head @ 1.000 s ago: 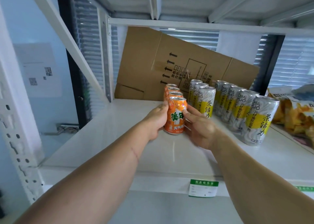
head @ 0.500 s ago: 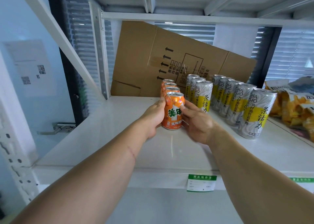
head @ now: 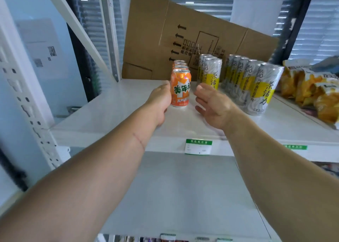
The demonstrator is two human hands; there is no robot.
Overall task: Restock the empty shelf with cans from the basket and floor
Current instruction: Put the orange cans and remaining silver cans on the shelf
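An orange can [head: 180,87] stands upright at the front of a short row of orange cans [head: 179,65] on the white shelf [head: 113,111]. My left hand [head: 160,102] is at the front can's left side, fingers relaxed, at most brushing it. My right hand [head: 212,106] hovers a little to the can's right with fingers spread, holding nothing. Two rows of tall silver-and-yellow cans [head: 262,89] stand to the right of the orange row.
A flattened cardboard box [head: 152,39] leans against the back of the shelf. Orange snack bags [head: 311,93] lie at the far right. A diagonal white brace [head: 77,25] and upright post bound the left side. Price labels [head: 199,146] hang on the shelf edge.
Both hands held the front orange can before; now they have let go and drawn back slightly, the right hand opening away to the right. The can stays standing.
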